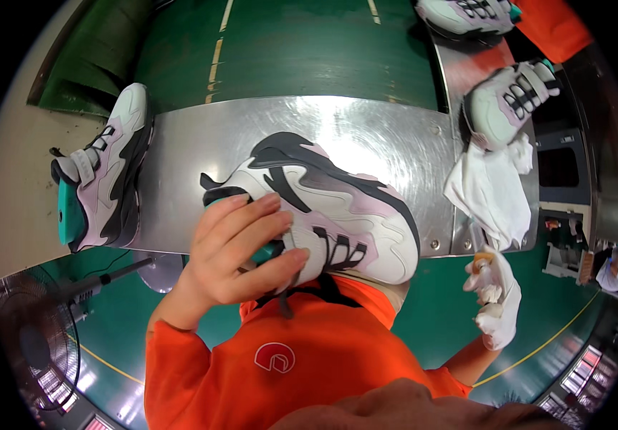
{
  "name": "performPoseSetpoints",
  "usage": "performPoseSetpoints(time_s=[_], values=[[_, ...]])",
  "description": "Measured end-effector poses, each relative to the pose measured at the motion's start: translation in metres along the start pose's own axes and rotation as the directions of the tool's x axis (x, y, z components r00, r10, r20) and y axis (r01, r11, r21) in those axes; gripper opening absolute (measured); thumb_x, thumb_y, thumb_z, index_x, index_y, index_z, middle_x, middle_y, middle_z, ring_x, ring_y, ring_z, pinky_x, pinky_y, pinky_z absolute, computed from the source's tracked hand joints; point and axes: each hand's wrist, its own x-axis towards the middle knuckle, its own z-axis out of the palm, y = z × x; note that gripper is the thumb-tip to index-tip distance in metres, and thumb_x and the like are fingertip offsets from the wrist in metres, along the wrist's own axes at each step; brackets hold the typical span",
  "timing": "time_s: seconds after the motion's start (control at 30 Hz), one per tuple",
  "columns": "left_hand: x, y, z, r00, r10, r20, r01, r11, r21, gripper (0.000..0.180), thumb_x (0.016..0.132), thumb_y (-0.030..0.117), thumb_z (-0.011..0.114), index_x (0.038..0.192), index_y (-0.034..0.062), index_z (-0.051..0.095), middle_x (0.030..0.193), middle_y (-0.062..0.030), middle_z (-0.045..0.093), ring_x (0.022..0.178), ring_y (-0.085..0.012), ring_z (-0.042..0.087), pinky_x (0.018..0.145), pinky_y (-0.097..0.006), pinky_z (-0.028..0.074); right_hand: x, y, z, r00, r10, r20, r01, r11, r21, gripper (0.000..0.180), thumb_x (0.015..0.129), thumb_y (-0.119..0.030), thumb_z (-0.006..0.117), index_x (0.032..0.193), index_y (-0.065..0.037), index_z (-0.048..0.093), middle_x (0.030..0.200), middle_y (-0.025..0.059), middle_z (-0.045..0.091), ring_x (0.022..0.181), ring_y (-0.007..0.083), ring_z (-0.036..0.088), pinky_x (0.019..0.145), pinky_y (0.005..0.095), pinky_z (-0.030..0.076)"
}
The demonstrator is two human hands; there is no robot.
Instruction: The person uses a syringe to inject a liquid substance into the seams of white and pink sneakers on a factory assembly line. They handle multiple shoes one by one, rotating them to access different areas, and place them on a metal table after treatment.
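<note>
My left hand (241,251) is closed around the collar of a white, pink and black sneaker (366,233). The shoe lies tilted on its side at the near edge of the metal table, its toe to the right and its thick dark sole facing away from me. A bit of green shows inside the opening, partly behind my fingers. Off the table's right end, my right hand (497,301) is covered in white fabric that looks like a glove. Its fingers are curled, and whatever they hold is hidden. Just beyond it, a white cloth (492,190) lies on the table.
A matching sneaker (105,172) with a green insert stands at the left. Two more, a near one (510,104) and a far one (467,16), sit at the right. Beyond the metal table (180,136) runs a green conveyor belt (295,50). A fan (36,344) stands lower left.
</note>
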Motion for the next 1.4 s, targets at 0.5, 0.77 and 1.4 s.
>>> performPoseSetpoints(time_s=[0.5, 0.77, 1.4], values=[[0.006, 0.001, -0.004, 0.998, -0.045, 0.038, 0.047, 0.998, -0.035, 0.023, 0.074, 0.018, 0.074, 0.094, 0.0292, 0.072, 0.112, -0.0056, 0.067, 0.106, -0.025, 0.065, 0.088, -0.037, 0.05, 0.087, 0.0, 0.047, 0.922, -0.204, 0.328, -0.02, 0.822, 0.569, 0.106, 0.061, -0.06, 0.075, 0.135, 0.009, 0.046, 0.103, 0.0167, 0.061, 0.075, 0.0209, 0.06, 0.068, 0.0294, 0.048], [0.004, -0.001, 0.001, 0.999, -0.031, -0.01, 0.031, 0.999, -0.034, 0.024, 0.074, 0.018, 0.073, 0.095, 0.0296, 0.072, 0.112, -0.0055, 0.067, 0.104, -0.0241, 0.065, 0.086, -0.036, 0.051, 0.099, -0.001, 0.059, 0.9, -0.201, 0.388, -0.045, 0.841, 0.539, 0.104, 0.062, -0.058, 0.075, 0.134, 0.01, 0.046, 0.102, 0.0178, 0.061, 0.075, 0.022, 0.06, 0.068, 0.0302, 0.048], [0.004, 0.002, 0.001, 0.999, -0.043, -0.013, 0.043, 0.999, -0.022, 0.025, 0.073, 0.018, 0.075, 0.095, 0.0302, 0.071, 0.111, -0.0046, 0.067, 0.104, -0.0238, 0.065, 0.086, -0.036, 0.051, 0.09, -0.025, 0.037, 0.871, -0.203, 0.447, -0.011, 0.902, 0.432, 0.1, 0.063, -0.055, 0.077, 0.131, 0.011, 0.046, 0.099, 0.0206, 0.061, 0.074, 0.0246, 0.06, 0.067, 0.0321, 0.049]])
